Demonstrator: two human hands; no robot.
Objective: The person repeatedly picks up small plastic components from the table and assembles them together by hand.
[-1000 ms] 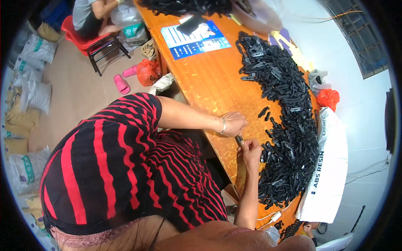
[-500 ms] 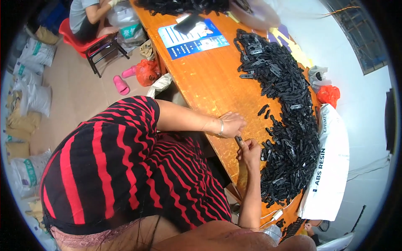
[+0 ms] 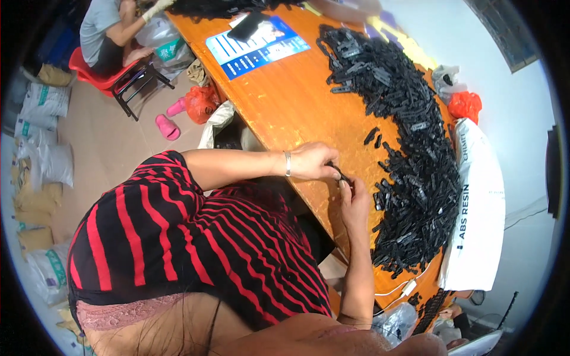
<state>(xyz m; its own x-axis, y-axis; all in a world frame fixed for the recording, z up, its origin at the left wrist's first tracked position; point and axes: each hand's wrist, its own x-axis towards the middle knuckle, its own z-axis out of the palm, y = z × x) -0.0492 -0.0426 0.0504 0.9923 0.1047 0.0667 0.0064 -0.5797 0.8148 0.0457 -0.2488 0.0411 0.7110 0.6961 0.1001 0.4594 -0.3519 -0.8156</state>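
A small, narrow black plastic piece (image 3: 339, 172) is held between my two hands over the near edge of the wooden table (image 3: 279, 113). My left hand (image 3: 314, 161), with a silver bracelet at the wrist, pinches one end with thumb and fingers. At the other end, the fingers of my right hand (image 3: 354, 193) are closed on the same piece. Two loose black pieces (image 3: 372, 136) lie just beyond my hands. To their right spreads a long curved heap of similar black plastic pieces (image 3: 409, 160). Finer details of the held piece are too small to make out.
A white printed sack (image 3: 475, 219) lies along the far side of the heap. A blue and white sheet (image 3: 258, 47) with a dark phone-like object is on the table. Another person (image 3: 107, 29) sits on a red chair (image 3: 89, 74) at left. Sacks (image 3: 47, 160) line the left wall.
The whole view has shifted a little. My left hand has turned, its thumb now showing against the piece, and my right fingers have come up close beside it.
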